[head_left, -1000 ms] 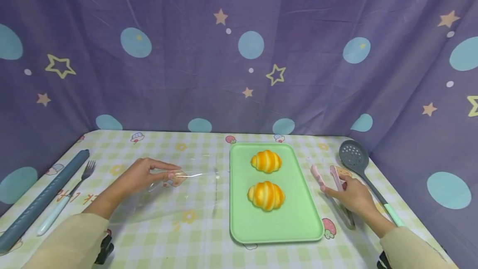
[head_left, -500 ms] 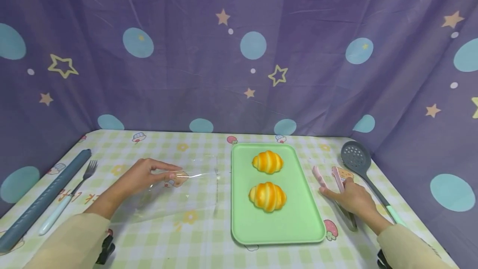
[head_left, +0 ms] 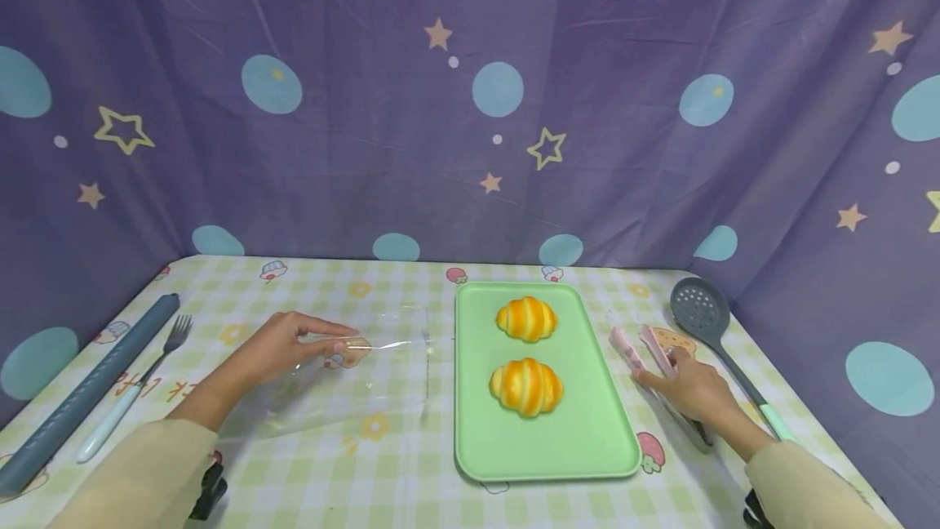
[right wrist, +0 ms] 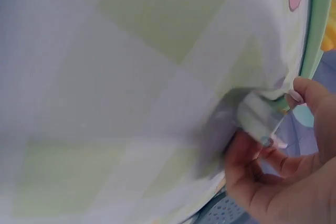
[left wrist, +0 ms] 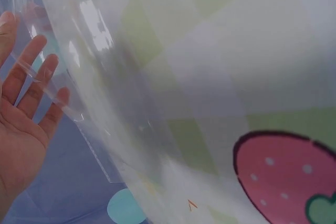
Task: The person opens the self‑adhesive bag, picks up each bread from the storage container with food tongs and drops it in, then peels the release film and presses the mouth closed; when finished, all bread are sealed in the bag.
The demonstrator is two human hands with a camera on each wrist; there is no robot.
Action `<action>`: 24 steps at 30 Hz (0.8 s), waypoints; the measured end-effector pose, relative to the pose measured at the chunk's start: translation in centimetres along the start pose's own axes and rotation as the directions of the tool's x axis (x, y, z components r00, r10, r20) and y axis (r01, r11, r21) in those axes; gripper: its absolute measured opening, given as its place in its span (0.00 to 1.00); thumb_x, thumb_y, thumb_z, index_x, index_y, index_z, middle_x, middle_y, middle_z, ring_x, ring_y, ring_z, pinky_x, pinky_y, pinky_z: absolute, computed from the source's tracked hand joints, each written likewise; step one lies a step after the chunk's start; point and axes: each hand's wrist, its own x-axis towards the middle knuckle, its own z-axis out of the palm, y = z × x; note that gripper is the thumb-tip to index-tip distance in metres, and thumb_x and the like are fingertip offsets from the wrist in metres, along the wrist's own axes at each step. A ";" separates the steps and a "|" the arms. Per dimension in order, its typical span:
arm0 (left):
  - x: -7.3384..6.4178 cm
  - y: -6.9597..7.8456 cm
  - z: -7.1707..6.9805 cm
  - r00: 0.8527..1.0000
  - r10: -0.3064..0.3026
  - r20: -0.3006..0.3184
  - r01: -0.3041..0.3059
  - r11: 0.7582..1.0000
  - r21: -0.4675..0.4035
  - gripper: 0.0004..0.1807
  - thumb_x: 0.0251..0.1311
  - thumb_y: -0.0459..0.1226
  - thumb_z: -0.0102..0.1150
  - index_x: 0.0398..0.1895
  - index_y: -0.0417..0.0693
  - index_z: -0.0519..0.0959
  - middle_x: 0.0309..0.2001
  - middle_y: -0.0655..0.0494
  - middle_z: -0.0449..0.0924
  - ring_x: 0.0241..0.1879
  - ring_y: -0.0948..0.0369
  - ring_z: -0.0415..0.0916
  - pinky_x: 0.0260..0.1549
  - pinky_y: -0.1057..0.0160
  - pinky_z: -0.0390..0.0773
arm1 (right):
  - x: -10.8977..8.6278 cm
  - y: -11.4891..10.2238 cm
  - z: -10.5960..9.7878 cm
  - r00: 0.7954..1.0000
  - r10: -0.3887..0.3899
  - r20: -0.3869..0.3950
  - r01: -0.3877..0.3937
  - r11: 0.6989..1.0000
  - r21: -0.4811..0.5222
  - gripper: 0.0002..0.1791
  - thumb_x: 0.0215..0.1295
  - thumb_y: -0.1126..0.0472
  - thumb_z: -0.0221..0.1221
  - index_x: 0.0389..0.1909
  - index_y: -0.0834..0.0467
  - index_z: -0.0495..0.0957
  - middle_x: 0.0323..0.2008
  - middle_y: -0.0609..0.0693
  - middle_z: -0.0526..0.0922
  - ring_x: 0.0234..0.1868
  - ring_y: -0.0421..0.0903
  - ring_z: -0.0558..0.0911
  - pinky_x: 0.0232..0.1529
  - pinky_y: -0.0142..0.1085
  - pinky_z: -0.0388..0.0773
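Lying in the green tray (head_left: 547, 449), right of center in the head view's lower half, are two croissants (head_left: 526, 387), one above the other. To its left, a clear bag (head_left: 400, 382) spreads over the desk (head_left: 294, 492), its outline hard to trace against the checked pattern. The left hand (head_left: 286, 349) rests extended fingers against the plastic, thumb and forefinger slightly apart. At lower right, the right hand (head_left: 693, 388) grasps pink-tipped tongs (head_left: 626, 346) between thumb and fingers, covering part of them; the right wrist view blurs their metal. Beside it stretches a slotted spoon (head_left: 700, 310), its handle partly hidden by the right sleeve (head_left: 815, 484). At lower left lie a fork (head_left: 113, 421) and a blue-gray bar (head_left: 91, 393), the bar cut off by the frame.
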 end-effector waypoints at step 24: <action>0.2 0.1 0.0 1.000 0.017 0.017 -0.016 1.000 -0.018 0.16 0.68 0.40 0.64 0.57 0.49 0.86 0.53 0.48 0.85 0.42 0.52 0.84 0.34 0.61 0.75 | -0.2 -1.3 -3.6 0.964 -0.209 -0.164 0.216 0.976 0.027 0.32 0.69 0.39 0.62 0.47 0.68 0.81 0.25 0.49 0.82 0.22 0.43 0.77 0.25 0.38 0.73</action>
